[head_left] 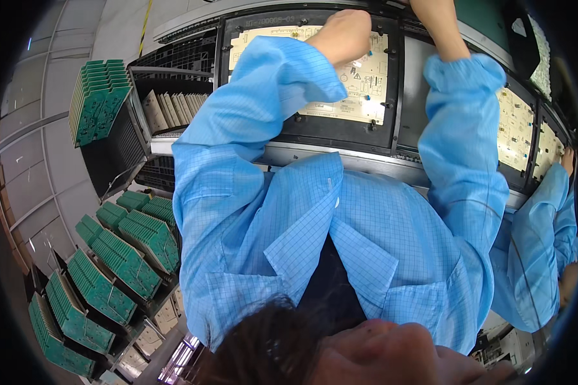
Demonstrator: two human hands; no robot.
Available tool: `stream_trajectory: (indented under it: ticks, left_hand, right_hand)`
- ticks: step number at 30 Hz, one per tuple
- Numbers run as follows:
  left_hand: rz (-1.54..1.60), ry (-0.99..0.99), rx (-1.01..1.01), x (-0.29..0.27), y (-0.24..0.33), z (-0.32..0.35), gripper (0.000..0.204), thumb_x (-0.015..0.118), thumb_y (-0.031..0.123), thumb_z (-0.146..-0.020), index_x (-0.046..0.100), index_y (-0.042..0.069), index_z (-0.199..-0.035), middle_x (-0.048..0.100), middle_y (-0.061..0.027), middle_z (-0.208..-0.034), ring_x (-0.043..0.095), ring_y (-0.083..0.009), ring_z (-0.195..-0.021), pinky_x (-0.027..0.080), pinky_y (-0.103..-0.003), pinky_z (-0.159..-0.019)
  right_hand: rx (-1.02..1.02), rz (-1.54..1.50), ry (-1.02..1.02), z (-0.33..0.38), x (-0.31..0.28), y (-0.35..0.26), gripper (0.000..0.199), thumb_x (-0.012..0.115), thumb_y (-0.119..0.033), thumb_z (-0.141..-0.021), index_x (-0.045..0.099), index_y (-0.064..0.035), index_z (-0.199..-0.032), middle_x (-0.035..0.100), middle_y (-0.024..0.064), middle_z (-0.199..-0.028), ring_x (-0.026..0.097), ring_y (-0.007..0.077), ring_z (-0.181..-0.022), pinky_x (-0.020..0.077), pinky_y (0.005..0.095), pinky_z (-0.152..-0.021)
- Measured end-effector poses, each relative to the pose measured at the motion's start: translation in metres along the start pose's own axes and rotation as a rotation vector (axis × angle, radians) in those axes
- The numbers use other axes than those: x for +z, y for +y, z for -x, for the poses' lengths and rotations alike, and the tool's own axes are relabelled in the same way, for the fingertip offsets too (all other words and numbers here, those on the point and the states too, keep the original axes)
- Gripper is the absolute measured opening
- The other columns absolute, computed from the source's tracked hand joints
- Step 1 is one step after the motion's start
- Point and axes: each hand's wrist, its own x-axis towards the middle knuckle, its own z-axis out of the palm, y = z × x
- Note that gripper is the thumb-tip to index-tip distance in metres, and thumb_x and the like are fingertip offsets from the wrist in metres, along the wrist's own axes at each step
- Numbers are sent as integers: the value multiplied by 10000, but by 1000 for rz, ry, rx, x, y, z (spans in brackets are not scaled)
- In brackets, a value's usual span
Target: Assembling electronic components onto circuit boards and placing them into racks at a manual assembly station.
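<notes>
A beige circuit board (366,83) lies in a black carrier frame (340,131) on a conveyor line in front of me. My left hand (343,35) rests on the upper part of this board with its back toward the camera, so its fingers are hidden. My right forearm (438,29) in a blue sleeve reaches up past the carrier's right side, and the hand itself is cut off by the top edge of the picture. My blue checked coat (340,244) fills the middle of the view.
More beige boards in black carriers (514,128) follow on the line to the right, where a co-worker's blue sleeve (546,224) reaches in. At left stand a black rack with upright beige boards (173,109) and several trays of green circuit boards (122,256).
</notes>
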Motion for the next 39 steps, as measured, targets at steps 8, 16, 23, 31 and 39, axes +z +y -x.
stream_trajectory:
  ticks: [8, 16, 23, 31, 39]
  left_hand:
    - [-47, -92, 88, -2, -5, 33, 139, 657, 71, -825, 658, -37, -912, 663, -246, -889, 648, -397, -905, 515, -449, -811]
    - [39, -1, 51, 2, -9, 38, 128, 627, 41, -803, 685, -39, -883, 674, -246, -922, 665, -380, -902, 527, -434, -824]
    - [-28, 468, 136, -9, -9, 36, 118, 653, 77, -735, 724, -9, -772, 685, -229, -772, 697, -331, -748, 536, -382, -707]
    - [524, 95, -120, -19, -21, 17, 136, 678, 91, -747, 733, -6, -826, 681, -235, -779, 685, -362, -755, 531, -404, -734]
    - [443, 184, -70, 4, -31, 2, 136, 668, 68, -728, 733, -13, -815, 684, -239, -801, 684, -368, -793, 533, -399, -760]
  right_hand:
    - [116, 388, -450, 59, -11, -18, 125, 679, -15, -697, 704, 9, -818, 684, 176, -709, 672, 244, -620, 520, 349, -596]
    - [184, 503, -378, 59, 6, -12, 182, 657, -18, -672, 608, 6, -846, 662, 233, -783, 688, 347, -743, 539, 412, -689]
    - [198, 543, -347, 57, 12, -20, 182, 641, -29, -673, 633, 33, -843, 680, 244, -772, 705, 336, -707, 555, 391, -658]
    - [136, 602, -396, 53, 12, -10, 105, 621, 1, -684, 640, 77, -754, 675, 254, -705, 714, 306, -655, 568, 372, -610]
    - [402, 429, -444, 51, 15, -26, 92, 622, 39, -690, 621, 77, -774, 675, 206, -670, 711, 253, -598, 565, 347, -524]
